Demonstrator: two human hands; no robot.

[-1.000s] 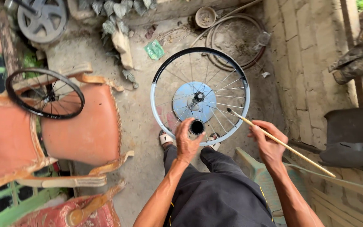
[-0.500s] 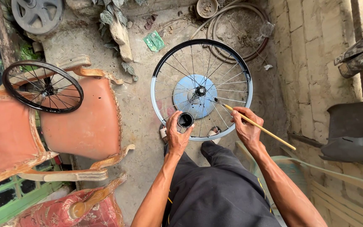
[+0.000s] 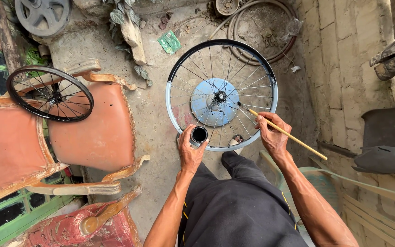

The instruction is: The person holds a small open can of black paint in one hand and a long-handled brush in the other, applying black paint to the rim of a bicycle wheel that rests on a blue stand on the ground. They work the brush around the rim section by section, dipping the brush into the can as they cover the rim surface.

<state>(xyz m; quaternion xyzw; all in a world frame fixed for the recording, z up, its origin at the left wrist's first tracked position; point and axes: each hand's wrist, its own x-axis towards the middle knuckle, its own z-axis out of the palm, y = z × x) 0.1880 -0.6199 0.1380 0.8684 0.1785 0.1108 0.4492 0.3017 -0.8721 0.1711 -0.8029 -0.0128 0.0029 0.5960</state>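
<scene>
Centre frame: bicycle wheel upright on the concrete ground, rim pale on the lower and left arc, black across the top, round light-blue disc behind the hub

Left hand just below the rim's lower left, fingers wrapped tight round a small can, open mouth up, contents look black. Can sits just at the rim, can't tell if touching

Right hand at the rim's lower right, fingers pinched shut on a thin wooden brush; tip pokes in among the spokes right of the hub, tail runs off to lower right

Handling, my read: wheel is light, rim stiff, spokes thin and bendable, so grip at the rim or hub, not the spokes. If that's wet paint on it, slippery and easy to smear. Can is small and rigid, spills if tipped, hold round the body. Brush is light, pencil grip mid-shaft

Left of frame: second smaller black wheel lying on an orange chair. Coiled hose top centre, brick wall on the right
</scene>
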